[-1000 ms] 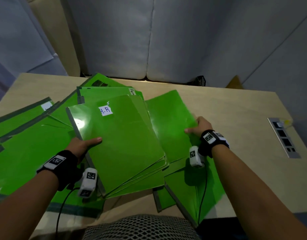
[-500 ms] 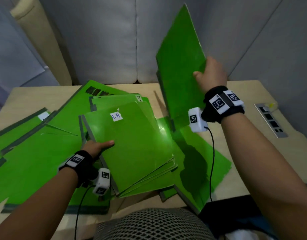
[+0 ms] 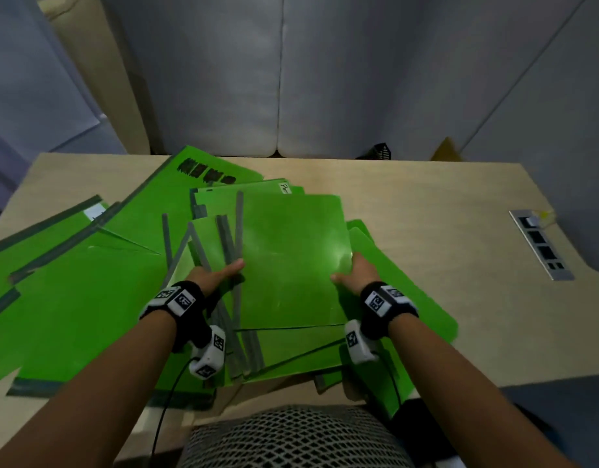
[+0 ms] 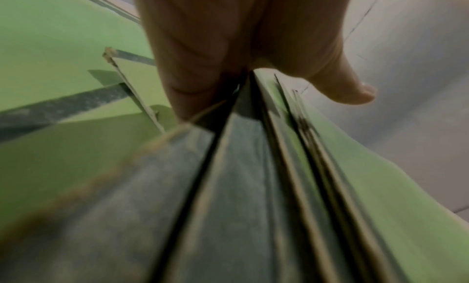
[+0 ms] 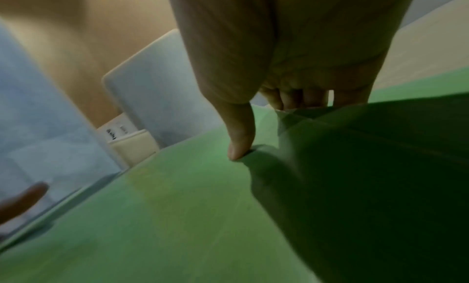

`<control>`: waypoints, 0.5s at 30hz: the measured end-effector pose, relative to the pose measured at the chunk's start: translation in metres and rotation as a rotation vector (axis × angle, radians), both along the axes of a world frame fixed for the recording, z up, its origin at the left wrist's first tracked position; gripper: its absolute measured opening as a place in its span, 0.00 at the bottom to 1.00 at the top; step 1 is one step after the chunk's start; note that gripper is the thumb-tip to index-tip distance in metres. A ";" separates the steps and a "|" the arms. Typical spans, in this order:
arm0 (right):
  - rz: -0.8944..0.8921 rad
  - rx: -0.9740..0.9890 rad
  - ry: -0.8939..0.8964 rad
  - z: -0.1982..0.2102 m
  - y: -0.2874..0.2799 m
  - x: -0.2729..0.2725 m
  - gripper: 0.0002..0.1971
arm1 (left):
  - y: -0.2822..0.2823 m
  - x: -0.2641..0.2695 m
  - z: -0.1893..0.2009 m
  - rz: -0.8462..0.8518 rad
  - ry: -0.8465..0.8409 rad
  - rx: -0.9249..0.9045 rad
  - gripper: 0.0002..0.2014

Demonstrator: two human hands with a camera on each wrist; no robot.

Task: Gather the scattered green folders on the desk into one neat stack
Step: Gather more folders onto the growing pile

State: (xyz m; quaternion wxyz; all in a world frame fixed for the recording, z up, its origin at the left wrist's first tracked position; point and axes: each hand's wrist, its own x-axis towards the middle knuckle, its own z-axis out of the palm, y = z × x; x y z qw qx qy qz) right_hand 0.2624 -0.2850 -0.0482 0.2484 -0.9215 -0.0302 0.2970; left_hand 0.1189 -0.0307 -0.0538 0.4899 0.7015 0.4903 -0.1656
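Observation:
A pile of green folders [image 3: 291, 346] lies fanned at the desk's middle, grey spines to the left. On it lies the top green folder [image 3: 291, 258]. My left hand [image 3: 217, 276] grips the pile's spine edge [image 4: 241, 187], thumb [image 4: 350, 86] on top and fingers underneath. My right hand [image 3: 355, 270] holds the top folder's right edge, with the thumb [image 5: 240, 147] pressed on its cover [image 5: 164, 207] and the fingers curled beneath. More folders [image 3: 71, 298] lie spread to the left, one with black scribble [image 3: 206, 173] at the back. Another folder [image 3: 416, 315] sticks out at the right under my wrist.
The beige desk [image 3: 426, 214] has a grey socket panel [image 3: 541, 244] near its right edge. A mesh chair back [image 3: 291, 437] is at the near edge. Grey padded wall panels stand behind the desk, with a black basket [image 3: 379, 152] beyond it.
My right hand took a folder from the right, lifted it upright, and has now laid it on the pile, covering the labelled one. My left hand stays at the spine edge.

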 end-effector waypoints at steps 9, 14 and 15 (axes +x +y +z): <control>0.209 -0.361 -0.200 -0.005 -0.019 0.021 0.45 | 0.000 -0.001 0.004 -0.033 0.035 0.010 0.49; 0.037 -0.501 -0.100 -0.007 -0.071 0.049 0.60 | 0.004 -0.001 -0.002 0.002 0.028 -0.014 0.52; 0.038 -0.496 -0.083 -0.009 -0.076 0.050 0.59 | 0.003 -0.002 0.000 0.011 0.019 -0.020 0.50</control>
